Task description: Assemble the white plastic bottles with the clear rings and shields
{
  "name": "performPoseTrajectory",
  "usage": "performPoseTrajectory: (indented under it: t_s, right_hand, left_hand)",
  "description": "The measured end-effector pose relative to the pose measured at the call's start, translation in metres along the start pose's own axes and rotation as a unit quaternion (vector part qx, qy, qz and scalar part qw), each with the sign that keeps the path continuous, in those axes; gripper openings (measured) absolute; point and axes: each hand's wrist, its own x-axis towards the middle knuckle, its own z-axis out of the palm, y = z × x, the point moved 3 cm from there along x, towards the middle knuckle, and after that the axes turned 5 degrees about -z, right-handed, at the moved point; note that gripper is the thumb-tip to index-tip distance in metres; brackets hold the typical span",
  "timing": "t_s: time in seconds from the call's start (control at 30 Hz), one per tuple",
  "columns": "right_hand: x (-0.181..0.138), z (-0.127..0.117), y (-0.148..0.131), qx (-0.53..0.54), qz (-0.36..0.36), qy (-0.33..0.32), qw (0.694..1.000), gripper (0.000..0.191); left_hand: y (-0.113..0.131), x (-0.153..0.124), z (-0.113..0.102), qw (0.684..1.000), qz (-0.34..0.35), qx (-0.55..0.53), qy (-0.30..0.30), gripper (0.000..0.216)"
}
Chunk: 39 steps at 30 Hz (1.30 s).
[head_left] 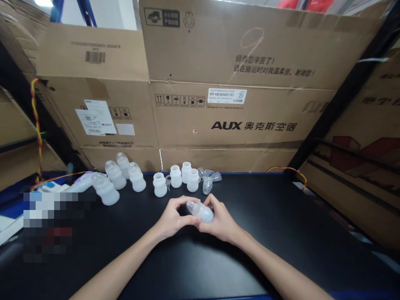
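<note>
Both forearms converge from six o'clock. The left hand and right hand curl fingers around one capped translucent bottle, tilted toward ten o'clock.

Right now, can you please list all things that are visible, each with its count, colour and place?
capped bottles: four, translucent white, lying on the table at back left
open bottles: four, white, upright at back centre
clear caps: a small cluster, count unclear, right of the open bottles
held bottle: one, translucent white with clear cap, tilted between both hands
table: one, black
cardboard boxes: several, brown, stacked behind the table
twisted wire: one, red and yellow, far left
left hand: one, on the bottle's cap end
right hand: one, under the bottle's body
</note>
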Motion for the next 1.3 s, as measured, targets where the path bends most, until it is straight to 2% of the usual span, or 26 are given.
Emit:
performPoseTrajectory:
  t_s: [0.07,0.17,0.3,0.37,0.43,0.5,0.6,0.7,0.83,0.97,1.13,1.2,1.3]
  right_hand:
    - [0.000,0.002,0.001,0.077,0.019,-0.058,0.995,0.056]
    - [-0.001,0.003,0.000,0.169,0.058,-0.159,0.971,0.061]
    - [-0.005,0.002,-0.004,0.286,0.112,-0.299,0.903,0.059]
    - [-0.006,0.002,-0.005,0.311,0.122,-0.329,0.883,0.062]
    - [-0.003,0.003,-0.003,0.302,0.107,-0.293,0.901,0.069]
    - [0.002,0.005,0.001,0.282,0.081,-0.215,0.932,0.071]
    - [0.010,0.006,0.009,0.233,0.047,-0.093,0.967,0.063]
    - [0.012,0.003,0.013,0.161,0.023,-0.003,0.987,0.064]
    - [0.008,-0.005,0.011,0.045,0.001,0.056,0.997,0.057]
    - [0.007,-0.007,0.009,-0.010,-0.021,0.046,0.999,0.054]
    - [0.006,-0.006,0.011,0.095,-0.007,-0.029,0.995,0.060]
    - [0.005,-0.004,0.010,0.143,0.012,-0.082,0.986,0.062]
    - [0.001,0.000,0.006,0.197,0.046,-0.175,0.964,0.063]
  left_hand:
    - [0.001,0.000,-0.001,1.000,0.007,0.003,-0.018,0.050]
    - [0.003,-0.003,0.000,0.998,0.023,0.006,-0.055,0.048]
    - [0.003,-0.008,0.006,0.995,0.030,-0.022,-0.098,0.050]
    - [0.002,-0.011,0.009,0.992,0.025,-0.057,-0.107,0.057]
    - [0.003,-0.013,0.013,0.988,0.026,-0.104,-0.112,0.065]
    - [0.004,-0.012,0.015,0.983,0.025,-0.149,-0.104,0.069]
    - [0.003,-0.006,0.015,0.983,0.010,-0.180,-0.023,0.062]
    - [-0.001,-0.001,0.013,0.987,-0.003,-0.147,0.069,0.054]
    - [-0.003,0.000,0.013,0.990,-0.011,-0.095,0.103,0.045]
    - [0.000,-0.001,0.012,0.993,0.006,-0.065,0.095,0.040]
    - [0.004,-0.004,0.007,0.996,0.017,-0.054,0.069,0.041]
    - [0.006,-0.005,0.005,0.997,0.022,-0.064,0.034,0.040]
    - [0.007,-0.007,0.005,0.990,0.002,-0.122,-0.071,0.042]
